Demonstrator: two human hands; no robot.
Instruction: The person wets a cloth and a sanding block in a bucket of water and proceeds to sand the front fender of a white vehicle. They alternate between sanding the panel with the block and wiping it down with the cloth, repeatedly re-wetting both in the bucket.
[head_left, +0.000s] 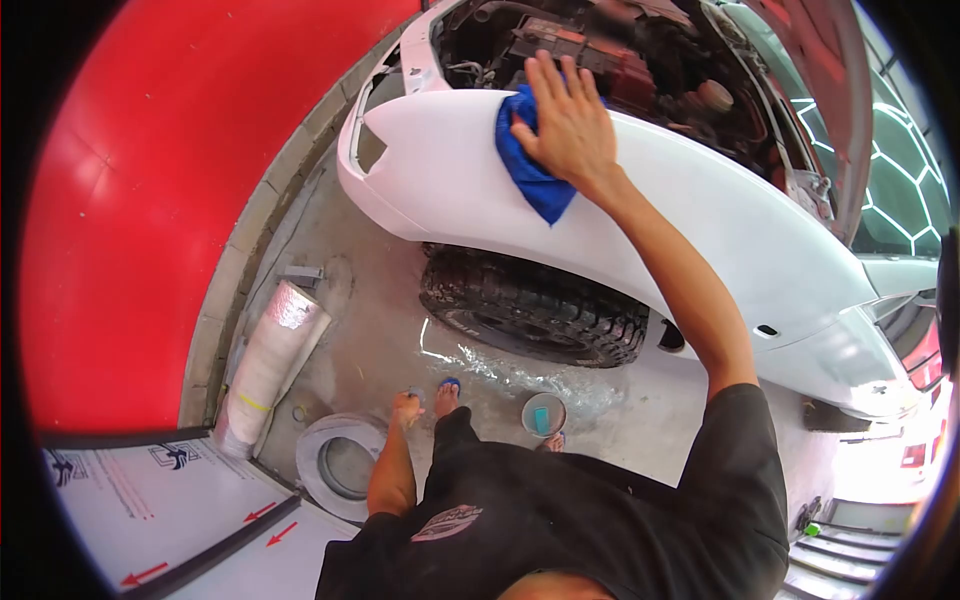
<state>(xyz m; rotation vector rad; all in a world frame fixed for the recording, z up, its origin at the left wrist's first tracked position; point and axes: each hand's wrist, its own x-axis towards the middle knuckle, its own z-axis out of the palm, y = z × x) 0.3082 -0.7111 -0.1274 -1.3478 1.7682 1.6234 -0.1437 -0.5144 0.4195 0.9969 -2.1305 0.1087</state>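
My right hand (570,125) lies flat with fingers stretched out, pressing a blue cloth (532,178) against the upper edge of a white car fender (450,150). The cloth is bunched under the palm and hangs down below it. Beside the fender the engine bay (620,60) stands exposed under a raised hood. My left hand (406,408) hangs low by my leg, away from the car, with its fingers curled. Whatever may be in it is too small to make out.
Below the fender is a knobbly tire (530,305). A round bucket (543,414) with a teal item inside stands on the wet floor near my foot. To the left are a wrapped roll (270,370), a ring-shaped roll (342,466) and a red wall (130,220).
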